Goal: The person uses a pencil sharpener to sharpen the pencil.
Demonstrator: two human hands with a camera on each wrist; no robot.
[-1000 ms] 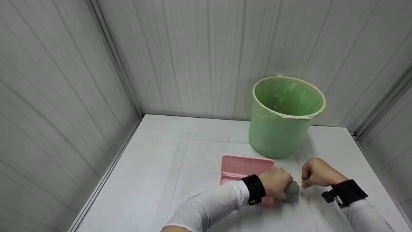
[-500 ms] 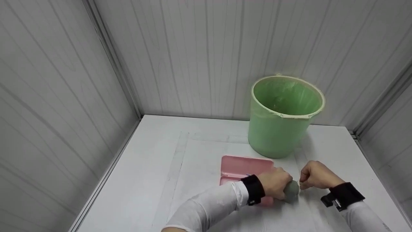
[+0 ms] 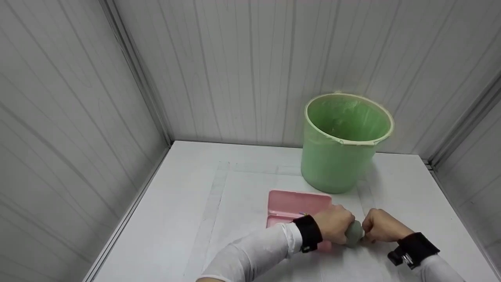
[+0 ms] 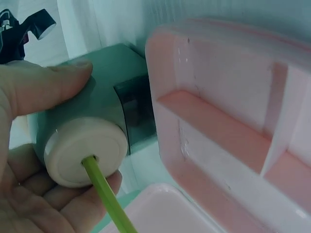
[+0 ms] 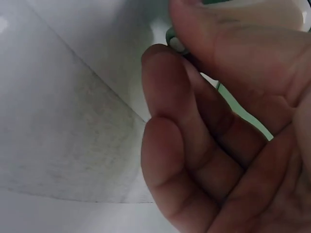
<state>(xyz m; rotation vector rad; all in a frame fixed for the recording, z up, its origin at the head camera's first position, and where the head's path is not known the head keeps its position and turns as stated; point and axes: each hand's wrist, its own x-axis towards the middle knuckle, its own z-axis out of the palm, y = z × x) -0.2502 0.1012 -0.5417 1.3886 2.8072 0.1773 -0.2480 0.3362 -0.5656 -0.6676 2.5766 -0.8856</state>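
My left hand (image 3: pixel 334 224) grips a grey-green crank pencil sharpener (image 3: pixel 354 234), thumb on top and fingers underneath in the left wrist view. From the hole in its cream round front (image 4: pixel 68 155) sticks a yellow-green pencil (image 4: pixel 108 196). On the sharpener's far side, my right hand (image 3: pixel 384 226) pinches the small crank knob (image 5: pixel 177 44) between thumb and forefinger, its other fingers curled below. An open pink pencil case (image 3: pixel 298 201) lies beside and partly under the left forearm; its divided tray (image 4: pixel 214 131) shows close to the sharpener.
Behind the hands stands a tall light-green bucket (image 3: pixel 338 164) on the white table (image 3: pixel 188 203). Panelled grey-white walls (image 3: pixel 235 70) close in the back and both sides. A small bluish item (image 3: pixel 303 214) shows in the pencil case near the left wrist.
My right hand has dropped lower and closer to the sharpener, moving with the crank. The left hand keeps its hold in the same place.
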